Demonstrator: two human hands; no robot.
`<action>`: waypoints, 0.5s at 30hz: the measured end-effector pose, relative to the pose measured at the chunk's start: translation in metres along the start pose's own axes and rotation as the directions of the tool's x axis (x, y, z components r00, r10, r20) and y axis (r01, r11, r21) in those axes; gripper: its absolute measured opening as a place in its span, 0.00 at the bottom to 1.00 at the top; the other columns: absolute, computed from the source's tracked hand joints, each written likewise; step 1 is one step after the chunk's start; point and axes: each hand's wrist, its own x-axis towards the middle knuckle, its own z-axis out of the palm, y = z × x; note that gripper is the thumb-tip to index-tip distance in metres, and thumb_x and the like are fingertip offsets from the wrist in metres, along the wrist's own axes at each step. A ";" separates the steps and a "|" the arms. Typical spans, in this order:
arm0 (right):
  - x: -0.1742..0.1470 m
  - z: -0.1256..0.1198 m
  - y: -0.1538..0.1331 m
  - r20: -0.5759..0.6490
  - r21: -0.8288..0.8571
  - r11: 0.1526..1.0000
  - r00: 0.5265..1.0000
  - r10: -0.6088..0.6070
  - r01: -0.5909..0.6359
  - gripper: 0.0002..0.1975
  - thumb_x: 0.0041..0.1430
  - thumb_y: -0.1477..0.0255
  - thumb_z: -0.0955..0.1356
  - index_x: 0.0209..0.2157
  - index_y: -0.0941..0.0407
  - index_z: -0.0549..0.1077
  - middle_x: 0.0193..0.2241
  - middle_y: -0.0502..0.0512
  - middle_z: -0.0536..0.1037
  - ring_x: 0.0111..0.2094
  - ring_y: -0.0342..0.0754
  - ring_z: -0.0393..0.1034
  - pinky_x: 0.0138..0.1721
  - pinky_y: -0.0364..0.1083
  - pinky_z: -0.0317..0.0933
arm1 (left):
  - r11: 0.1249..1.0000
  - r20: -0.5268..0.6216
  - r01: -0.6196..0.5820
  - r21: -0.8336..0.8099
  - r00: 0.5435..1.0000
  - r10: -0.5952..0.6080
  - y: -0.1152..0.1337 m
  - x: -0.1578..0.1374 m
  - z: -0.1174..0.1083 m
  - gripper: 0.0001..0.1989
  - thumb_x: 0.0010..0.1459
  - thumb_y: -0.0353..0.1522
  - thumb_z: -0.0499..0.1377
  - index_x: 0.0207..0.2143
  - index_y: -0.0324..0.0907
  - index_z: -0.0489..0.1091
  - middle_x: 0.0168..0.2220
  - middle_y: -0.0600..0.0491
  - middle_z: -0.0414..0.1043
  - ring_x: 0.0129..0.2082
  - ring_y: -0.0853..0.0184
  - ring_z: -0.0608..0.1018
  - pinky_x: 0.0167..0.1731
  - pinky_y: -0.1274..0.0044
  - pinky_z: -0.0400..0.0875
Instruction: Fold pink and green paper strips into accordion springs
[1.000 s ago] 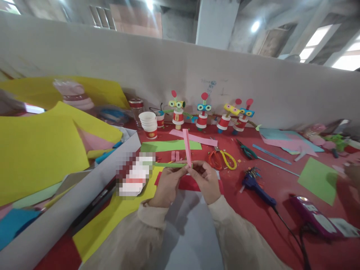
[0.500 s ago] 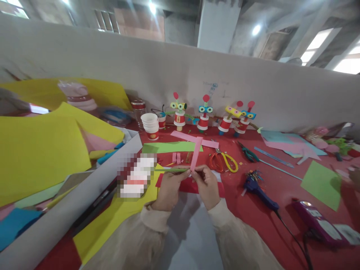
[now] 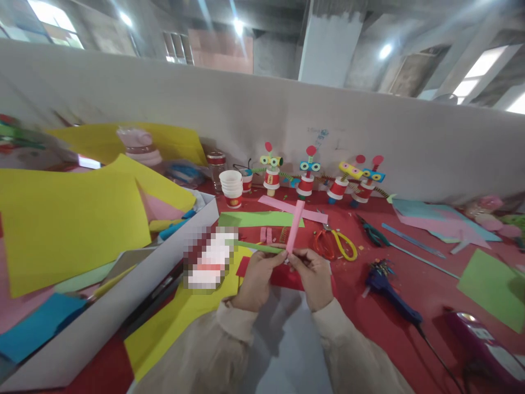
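My left hand (image 3: 257,279) is pinched at the joint of two narrow paper strips. A green paper strip (image 3: 254,246) sticks out to the left from its fingers. From the same joint a pink paper strip (image 3: 296,224) points up and away. My right hand (image 3: 315,278) pinches the lower end of the pink strip, fingertips close against the left thumb. The fold or crossing under the fingertips is mostly hidden. Red paper (image 3: 287,277) lies below both hands.
Red-handled and yellow-handled scissors (image 3: 344,245), pliers (image 3: 374,232) and a blue glue gun (image 3: 391,295) lie to the right. Behind stand several paper-cup robot figures (image 3: 305,186) and stacked paper cups (image 3: 232,189). A white box (image 3: 118,312) with coloured paper is at left.
The view has turned slightly, so everything sits further right and lower. The green strip's left end now tilts upward. Both hands keep their pinch on the strips.
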 end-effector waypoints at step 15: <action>-0.005 0.007 -0.002 0.049 0.020 0.998 0.997 -0.066 0.065 0.11 0.49 0.69 0.70 0.36 0.56 0.72 0.28 0.51 0.76 0.28 0.45 0.70 0.31 0.44 0.65 | 0.990 -0.024 0.111 -0.085 0.993 -0.114 0.006 0.001 -0.001 0.07 0.37 0.29 0.67 0.23 0.36 0.73 0.19 0.56 0.70 0.19 0.76 0.67 0.21 0.82 0.60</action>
